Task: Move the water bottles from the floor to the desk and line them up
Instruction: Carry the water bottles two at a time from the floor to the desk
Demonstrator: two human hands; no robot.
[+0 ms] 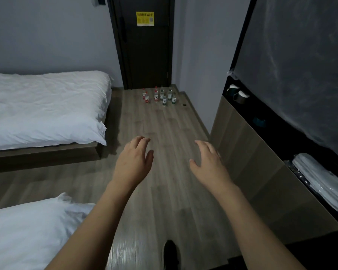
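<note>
The water bottles (158,96) stood clustered on the wood-grain floor (164,172) at the foot of the dark door (144,55), well apart from the person, some red-labelled, some green. Both the left hand (134,162) and the right hand (209,162) hung forward with relaxed, spread fingers, holding nothing. The bottles looked like small clear plastic ones, probably full, so fairly light but thin-walled and smooth; gripping round the middle or the neck seemed safest. Rumpled white bedding (47,106) lay to the left.

bottles (159,96) on floor (170,133) — before door (144,45)
</note>
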